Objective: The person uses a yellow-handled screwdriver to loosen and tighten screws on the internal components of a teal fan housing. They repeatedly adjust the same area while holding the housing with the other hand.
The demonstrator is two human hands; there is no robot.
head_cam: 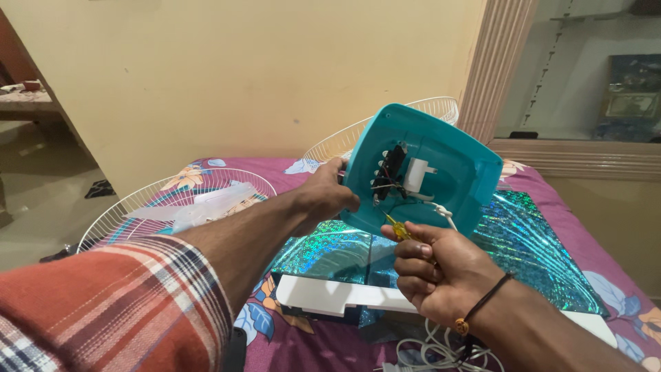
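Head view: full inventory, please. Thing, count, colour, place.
fan base shell: 1, teal, tilted up at centre, wiring inside
screwdriver: 1, yellow handle, at the shell's lower edge
fan grilles: 2, white, left and behind the shell
holographic sheet: 1, teal-green, on the bed
white panel: 1, front centre
cord: 1, white, bottom edge
bedspread: 1, purple floral
left hand: grips the shell's left edge
right hand: fingers closed on the screwdriver
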